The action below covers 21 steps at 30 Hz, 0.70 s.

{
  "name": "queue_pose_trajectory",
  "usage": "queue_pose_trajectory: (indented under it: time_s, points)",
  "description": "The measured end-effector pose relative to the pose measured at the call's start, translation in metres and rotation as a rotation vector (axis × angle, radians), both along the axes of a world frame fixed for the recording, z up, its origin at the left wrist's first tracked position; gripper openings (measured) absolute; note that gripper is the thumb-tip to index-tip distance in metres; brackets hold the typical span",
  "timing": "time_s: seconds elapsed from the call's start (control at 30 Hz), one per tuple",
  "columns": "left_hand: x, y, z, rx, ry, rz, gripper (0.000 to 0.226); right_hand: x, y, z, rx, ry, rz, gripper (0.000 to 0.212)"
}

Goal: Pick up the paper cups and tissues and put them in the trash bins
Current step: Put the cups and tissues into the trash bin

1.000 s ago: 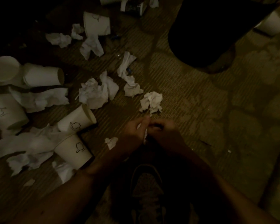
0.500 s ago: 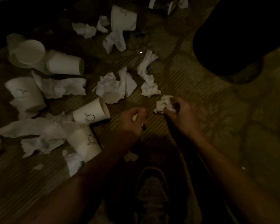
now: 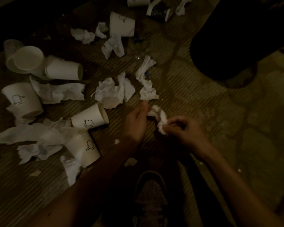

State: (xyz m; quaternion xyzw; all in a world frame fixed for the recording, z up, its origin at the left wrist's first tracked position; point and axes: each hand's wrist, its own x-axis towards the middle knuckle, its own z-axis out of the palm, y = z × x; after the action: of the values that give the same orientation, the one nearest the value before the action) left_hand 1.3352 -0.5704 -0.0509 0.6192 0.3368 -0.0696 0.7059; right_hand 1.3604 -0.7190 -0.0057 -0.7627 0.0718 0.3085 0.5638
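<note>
A crumpled white tissue (image 3: 159,117) is lifted just above the dim carpet between both my hands. My right hand (image 3: 185,131) pinches its lower end with curled fingers. My left hand (image 3: 137,122) holds its upper left end with thumb and fingers. Several white paper cups lie tipped to the left, one (image 3: 90,117) close to my left wrist and another (image 3: 83,148) under my forearm. More crumpled tissues are scattered beyond my hands, the nearest (image 3: 147,91) just above my left thumb. A dark trash bin (image 3: 233,46) stands at the upper right.
My shoe (image 3: 152,199) is at the bottom centre, under my arms. Small tissue scraps (image 3: 129,161) lie by my left forearm. More cups (image 3: 122,24) and a dark patterned cup (image 3: 159,11) lie at the far top. The carpet to the right of my hands is bare.
The right hand lifted the crumpled tissue off the carpet and drew it back toward me. The left hand moved right and took hold of its other end. The view shifted slightly.
</note>
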Motion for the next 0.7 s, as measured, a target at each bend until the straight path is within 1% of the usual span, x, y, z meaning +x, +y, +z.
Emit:
queue_pose_trajectory:
  time_s: [0.07,0.13,0.17,0.23,0.27,0.33,0.37,0.43,0.5,0.57,0.6,0.67,0.7]
  points:
    - [0.001,0.003,0.006,-0.005,0.013,-0.029,0.043,-0.005,0.005,0.01,0.143,0.164,0.053,0.02]
    - [0.001,0.008,0.01,-0.049,0.072,-0.039,0.049,-0.007,0.012,0.017,0.25,0.229,0.065,0.013]
    - [-0.001,0.009,0.012,-0.105,0.074,-0.038,0.049,-0.007,0.014,0.016,0.304,0.249,0.045,0.008]
    - [-0.002,0.01,0.02,-0.235,0.035,0.002,0.047,-0.005,0.021,0.013,0.388,0.306,-0.036,0.015]
    - [-0.002,0.011,0.024,-0.285,0.037,0.047,0.048,-0.004,0.025,0.012,0.382,0.317,-0.061,0.015]
    - [-0.004,0.013,0.034,-0.355,0.056,0.131,0.051,-0.005,0.036,0.006,0.294,0.269,-0.072,0.002]
    - [-0.005,0.014,0.038,-0.356,0.041,0.153,0.05,-0.008,0.042,0.002,0.254,0.224,-0.088,0.007]
    - [-0.014,0.014,0.042,-0.272,-0.032,0.157,0.041,-0.015,0.054,-0.002,0.233,0.167,-0.124,0.01]
    - [-0.025,0.014,0.041,-0.095,-0.126,0.11,0.027,-0.021,0.062,-0.006,0.239,0.156,-0.124,0.01]
    - [-0.03,0.02,0.037,0.089,-0.227,0.072,0.016,-0.023,0.067,-0.006,0.278,0.142,-0.045,0.015]
    - [-0.03,0.027,0.033,0.14,-0.257,0.068,0.012,-0.023,0.069,-0.007,0.32,0.138,-0.014,0.017]
    - [-0.029,0.046,0.025,0.146,-0.264,0.101,0.011,-0.025,0.069,-0.008,0.376,0.127,-0.001,0.018]
    - [-0.028,0.055,0.021,0.108,-0.246,0.127,0.014,-0.028,0.067,-0.011,0.318,0.058,0.035,0.015]
